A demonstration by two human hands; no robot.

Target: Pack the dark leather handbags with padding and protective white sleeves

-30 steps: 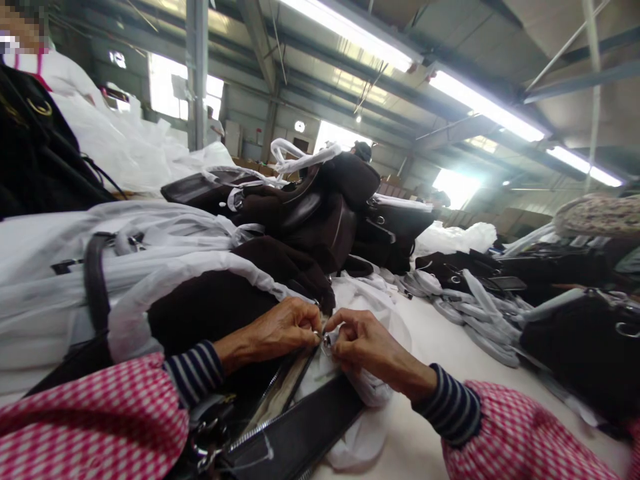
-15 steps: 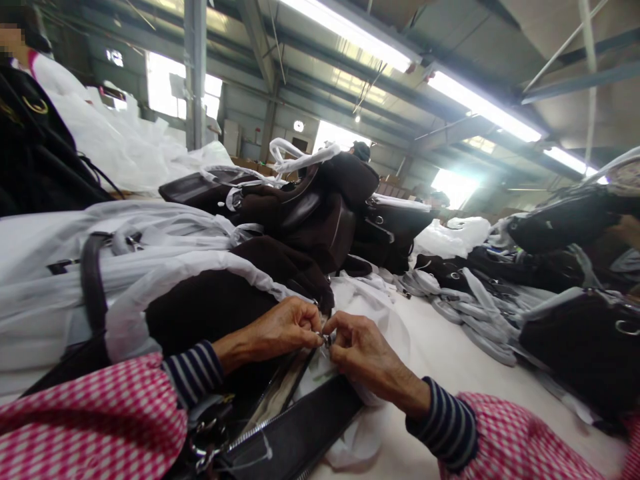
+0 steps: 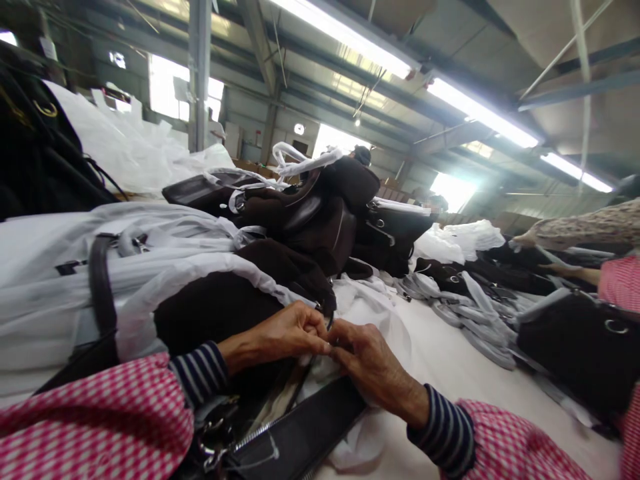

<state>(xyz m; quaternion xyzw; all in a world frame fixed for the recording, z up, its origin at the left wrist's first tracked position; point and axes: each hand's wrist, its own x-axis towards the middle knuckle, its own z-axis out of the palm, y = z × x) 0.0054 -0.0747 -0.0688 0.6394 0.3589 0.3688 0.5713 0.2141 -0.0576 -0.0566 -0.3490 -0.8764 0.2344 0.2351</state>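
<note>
My left hand (image 3: 283, 339) and my right hand (image 3: 373, 363) meet fingertip to fingertip over the far end of an open black handbag (image 3: 200, 310). Both are closed in a pinch. The small metal piece between them is hidden by the fingers at this moment. Below my hands, the bag's metal zipper (image 3: 257, 430) runs along a black edge panel (image 3: 310, 420). Metal rings and clasps (image 3: 213, 440) lie by my left sleeve. A handle wrapped in white material (image 3: 137, 287) arches over the bag's left side.
Dark bags (image 3: 320, 220) are heaped just beyond my hands. Grey-white wrapped straps (image 3: 480, 327) and another black bag (image 3: 575, 347) lie on the white table (image 3: 425, 413) to the right. A co-worker's arm (image 3: 590, 223) reaches in at far right. White wrapping (image 3: 140, 150) is piled behind left.
My fingertips have drawn together and now cover the small metal piece that showed between them. At far right, the raised bag is gone from view and a co-worker's arms show over the pile.
</note>
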